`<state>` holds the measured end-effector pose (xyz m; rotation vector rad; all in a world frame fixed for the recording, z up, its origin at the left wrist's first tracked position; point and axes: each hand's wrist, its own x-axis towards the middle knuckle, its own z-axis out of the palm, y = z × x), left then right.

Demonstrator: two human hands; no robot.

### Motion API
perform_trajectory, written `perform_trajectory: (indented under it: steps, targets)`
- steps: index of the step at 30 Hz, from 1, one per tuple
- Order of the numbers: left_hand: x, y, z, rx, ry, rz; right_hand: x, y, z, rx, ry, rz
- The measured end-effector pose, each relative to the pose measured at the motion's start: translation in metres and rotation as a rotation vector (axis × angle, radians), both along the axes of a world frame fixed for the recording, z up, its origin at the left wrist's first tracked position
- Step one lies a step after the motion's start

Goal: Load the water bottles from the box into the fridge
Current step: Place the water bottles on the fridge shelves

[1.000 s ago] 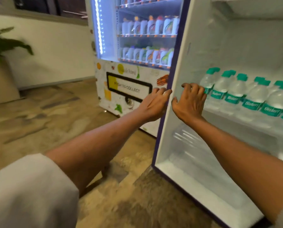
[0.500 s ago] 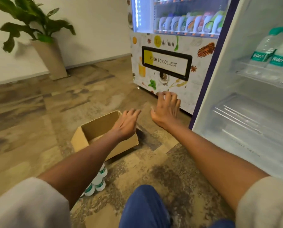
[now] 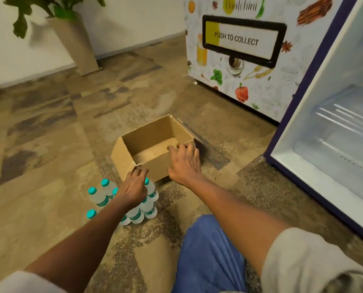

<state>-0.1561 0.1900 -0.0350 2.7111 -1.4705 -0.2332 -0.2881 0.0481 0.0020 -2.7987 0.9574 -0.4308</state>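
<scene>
By the left hand (image 3: 133, 188), clear bottles (image 3: 101, 197) have teal caps and teal-and-white labels. Beyond both hands the box (image 3: 151, 132) is brown. Right of the right hand (image 3: 184, 163), the fridge (image 3: 334, 134) is white, edged dark blue. The floor (image 3: 49, 144) is mottled tan-grey.

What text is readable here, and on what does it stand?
"PUSH TO COLLECT": flap of the vending machine.
Brand logo above it: blurred, not surely readable.
Labels on the water bottles: too small to read.
Faint print on the fridge floor: illegible.
</scene>
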Motion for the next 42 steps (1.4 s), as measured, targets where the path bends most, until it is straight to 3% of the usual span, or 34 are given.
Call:
perform_trajectory:
  steps: [9, 15, 19, 25, 32, 42]
  targets:
    - [0.017, 0.029, -0.054, 0.229, -0.046, 0.042, 0.050, 0.028, -0.066, 0.112, 0.249, 0.234]
    - [0.024, 0.026, -0.073, 0.215, -0.232, -0.021, 0.079, 0.049, -0.096, 0.165, 0.372, 0.345]
    - [0.021, 0.022, -0.085, 0.246, -0.238, -0.034, 0.087, 0.046, -0.102, 0.175, 0.444, 0.371]
    - [0.007, 0.015, -0.088, 0.246, -0.233, -0.051, 0.081, 0.047, -0.107, 0.289, 0.324, 0.320]
    - [-0.008, 0.002, -0.087, 0.180, -0.168, -0.030, 0.041, 0.023, -0.118, 0.456, 0.322, 0.196]
    - [-0.047, -0.039, -0.063, 0.062, -0.086, -0.048, -0.013, -0.017, -0.102, 0.472, 0.226, 0.023]
